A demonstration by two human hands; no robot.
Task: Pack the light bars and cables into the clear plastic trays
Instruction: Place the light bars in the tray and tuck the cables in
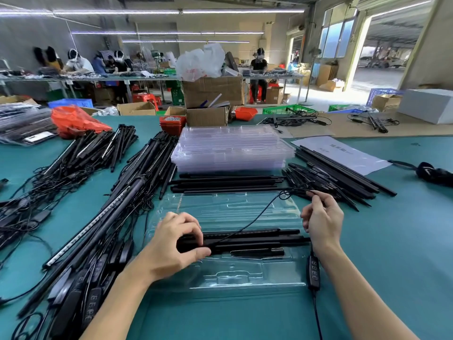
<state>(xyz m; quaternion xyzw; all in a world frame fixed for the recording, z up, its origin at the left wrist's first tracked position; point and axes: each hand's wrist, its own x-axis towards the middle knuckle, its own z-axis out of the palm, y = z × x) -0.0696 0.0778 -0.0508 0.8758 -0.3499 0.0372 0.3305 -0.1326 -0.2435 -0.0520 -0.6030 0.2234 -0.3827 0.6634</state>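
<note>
A clear plastic tray [245, 273] lies open on the green table in front of me. Black light bars [257, 240] lie across its middle slots. My left hand [176, 244] grips the left end of these bars, thumb underneath and fingers curled over the top. My right hand [321, 220] pinches a thin black cable [255, 219] above the tray's right end. This cable runs from the bars up to my fingers, then hangs down past my wrist to an inline button controller [313, 271] at the tray's right edge.
A stack of empty clear trays [230, 148] stands behind the open one, with loose black rods [225, 184] in front of it. Heaps of light bars with cables [117, 192] fill the left side. Black stakes [338, 173] lie at the right by a white sheet [343, 153].
</note>
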